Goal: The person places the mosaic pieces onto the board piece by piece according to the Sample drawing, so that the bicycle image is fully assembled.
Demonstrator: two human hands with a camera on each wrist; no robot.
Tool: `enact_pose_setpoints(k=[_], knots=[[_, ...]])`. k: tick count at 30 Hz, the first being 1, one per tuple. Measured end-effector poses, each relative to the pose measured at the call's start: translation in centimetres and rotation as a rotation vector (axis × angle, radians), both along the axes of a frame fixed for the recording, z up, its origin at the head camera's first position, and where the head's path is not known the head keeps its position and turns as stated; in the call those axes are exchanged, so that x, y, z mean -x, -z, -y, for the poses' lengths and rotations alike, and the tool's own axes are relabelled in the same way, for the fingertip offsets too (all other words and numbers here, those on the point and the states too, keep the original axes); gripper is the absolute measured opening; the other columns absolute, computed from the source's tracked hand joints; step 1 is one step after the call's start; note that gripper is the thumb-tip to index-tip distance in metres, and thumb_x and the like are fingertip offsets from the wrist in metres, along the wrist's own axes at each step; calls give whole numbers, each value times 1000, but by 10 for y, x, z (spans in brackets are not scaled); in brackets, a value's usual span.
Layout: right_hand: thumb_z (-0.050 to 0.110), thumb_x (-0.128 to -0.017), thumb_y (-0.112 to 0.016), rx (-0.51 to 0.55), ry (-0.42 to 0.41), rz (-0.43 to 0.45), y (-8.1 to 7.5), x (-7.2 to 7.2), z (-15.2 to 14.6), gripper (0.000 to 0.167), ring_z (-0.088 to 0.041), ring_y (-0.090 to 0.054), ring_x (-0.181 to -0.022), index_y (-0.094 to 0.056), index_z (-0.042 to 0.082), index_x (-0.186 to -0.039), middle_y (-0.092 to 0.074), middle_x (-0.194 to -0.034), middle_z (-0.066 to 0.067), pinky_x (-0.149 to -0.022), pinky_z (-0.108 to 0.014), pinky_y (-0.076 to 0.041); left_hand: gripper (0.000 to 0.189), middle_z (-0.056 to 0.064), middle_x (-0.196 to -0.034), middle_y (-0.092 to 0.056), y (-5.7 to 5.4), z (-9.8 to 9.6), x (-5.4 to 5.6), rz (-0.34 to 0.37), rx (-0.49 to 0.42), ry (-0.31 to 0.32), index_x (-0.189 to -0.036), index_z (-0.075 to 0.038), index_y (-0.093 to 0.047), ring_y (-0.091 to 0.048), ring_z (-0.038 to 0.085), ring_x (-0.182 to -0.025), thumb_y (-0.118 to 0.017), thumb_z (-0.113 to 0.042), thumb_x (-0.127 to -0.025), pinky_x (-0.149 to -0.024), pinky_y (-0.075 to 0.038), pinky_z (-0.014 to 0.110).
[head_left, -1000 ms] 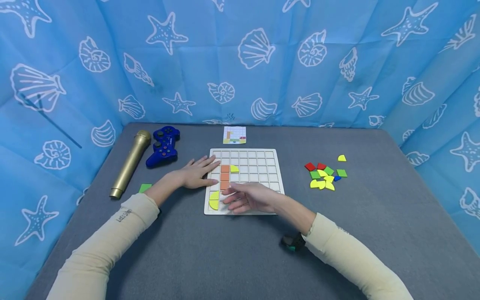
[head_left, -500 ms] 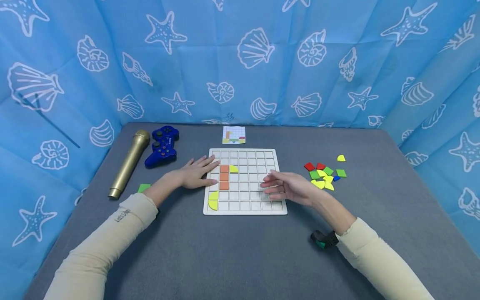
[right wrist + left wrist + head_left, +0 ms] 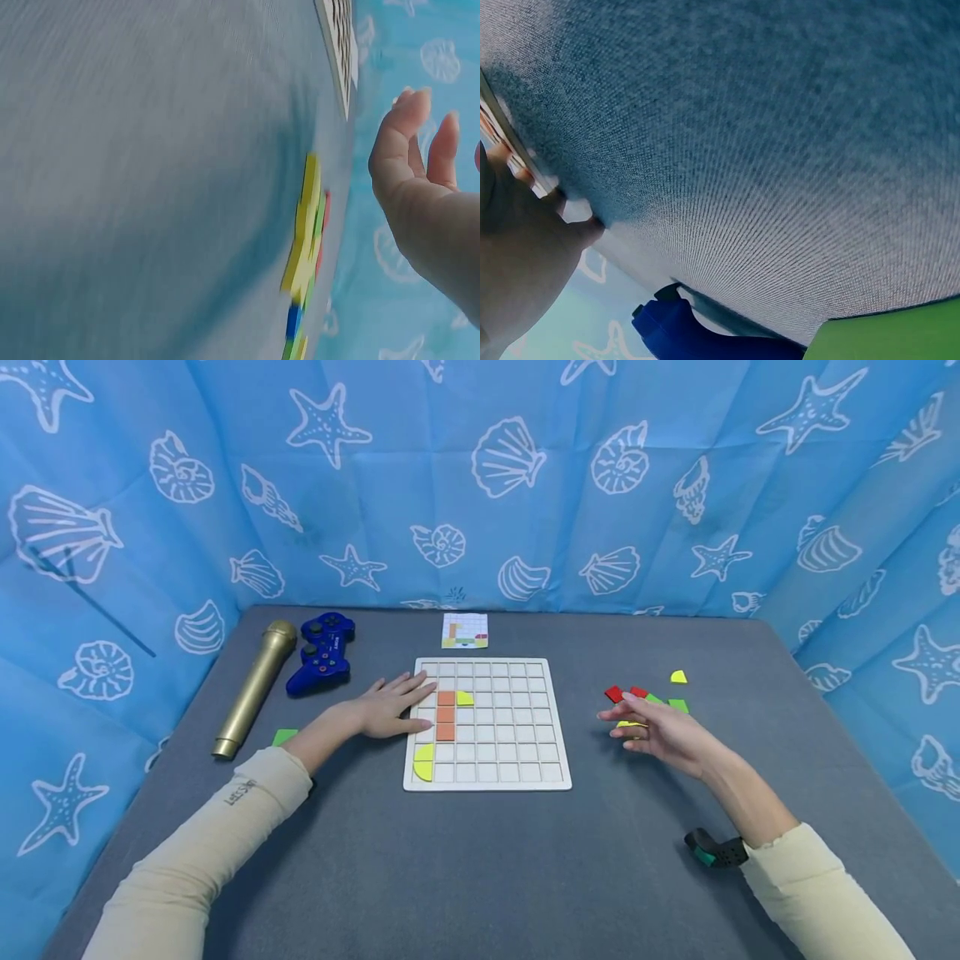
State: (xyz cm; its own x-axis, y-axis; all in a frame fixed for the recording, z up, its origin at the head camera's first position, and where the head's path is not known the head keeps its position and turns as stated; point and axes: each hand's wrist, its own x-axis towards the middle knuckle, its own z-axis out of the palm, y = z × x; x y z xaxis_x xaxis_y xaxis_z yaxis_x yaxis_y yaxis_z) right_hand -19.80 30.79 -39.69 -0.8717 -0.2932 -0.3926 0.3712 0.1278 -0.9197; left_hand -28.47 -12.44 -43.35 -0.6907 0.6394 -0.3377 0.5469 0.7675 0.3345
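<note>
My left hand (image 3: 390,707) lies spread, fingers on the left edge of a white gridded board (image 3: 508,733). Three orange square tiles (image 3: 446,712) form a column on the board, with a yellow quarter-circle tile (image 3: 465,698) beside the top one. Two more yellow tiles (image 3: 423,770) sit at its lower left corner. Over a pile of loose tiles at the right hovers my right hand (image 3: 667,733), fingers loosely bent and holding nothing. It hides part of the pile; red tiles (image 3: 614,694) show past its fingertips. The right wrist view shows yellow tiles (image 3: 304,225) and a blue tile (image 3: 293,321) below the hand.
Behind the board lies a small pattern card (image 3: 465,631). A gold microphone (image 3: 258,685) and a blue game controller (image 3: 322,653) are at the far left. One green piece (image 3: 284,737) lies by the left forearm. A lone yellow tile (image 3: 678,677) lies behind the pile.
My right hand has swung from over the lower part of the board rightward to the loose tiles. The left hand has stayed on the board's edge, and the tiles on the board look unchanged.
</note>
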Motion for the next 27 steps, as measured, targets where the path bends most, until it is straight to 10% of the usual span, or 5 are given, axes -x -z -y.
enact_pose_setpoints(k=[13,27], knots=[[44,-103,-35,-169,31,-61,6,-5,-61,71,-5,-59,-103,-21,-12,-144,-49,-133,-19,-89,-28,-48,78,9,-159,2,1,0,0,1,-10,3,-155,-18,-8,3,32,-143,-38,-59,-97,-108,1,59],[37,-103,-43,-479,-24,-180,12,-11,-58,62,-26,-54,-112,-33,-11,-141,-45,-134,-30,-86,-28,-49,77,6,-159,3,6,1,3,-1,-8,-5,-155,-21,-7,4,29,-144,-39,-58,-97,-109,2,58]])
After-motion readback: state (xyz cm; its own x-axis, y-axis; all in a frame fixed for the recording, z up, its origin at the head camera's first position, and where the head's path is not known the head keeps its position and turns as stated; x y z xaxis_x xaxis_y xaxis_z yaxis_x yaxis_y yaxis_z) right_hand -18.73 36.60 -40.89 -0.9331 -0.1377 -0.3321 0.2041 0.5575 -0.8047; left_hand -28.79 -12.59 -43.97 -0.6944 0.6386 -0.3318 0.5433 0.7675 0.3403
